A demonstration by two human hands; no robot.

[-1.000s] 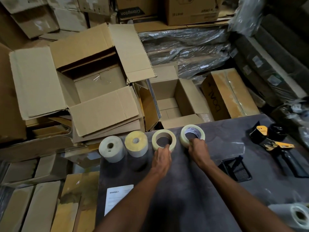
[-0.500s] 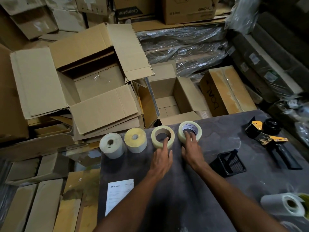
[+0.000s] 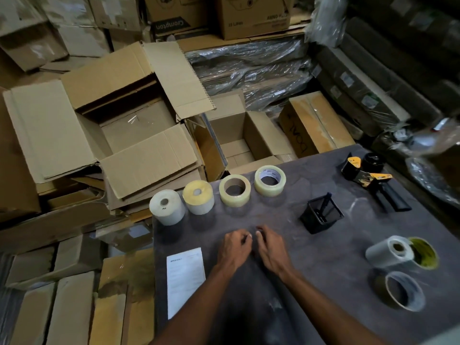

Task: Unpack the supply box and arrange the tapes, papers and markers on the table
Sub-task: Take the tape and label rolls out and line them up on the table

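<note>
I keep both hands low over the table, holding nothing: the left hand has its fingers loosely curled, and the right hand is relaxed just beside it. I judge they are free for the next piece. Beyond the hands, four tapes make a row along the far edge: white roll, yellow roll, open ring, clear ring. They stand flat, so they cannot roll. Right of the hands are the mesh cup, the dispenser and three more rolls not yet in the row. Left of the hands lies one paper. The table is dark and scuffed; beyond the row an open box sits among stacked cartons
</note>
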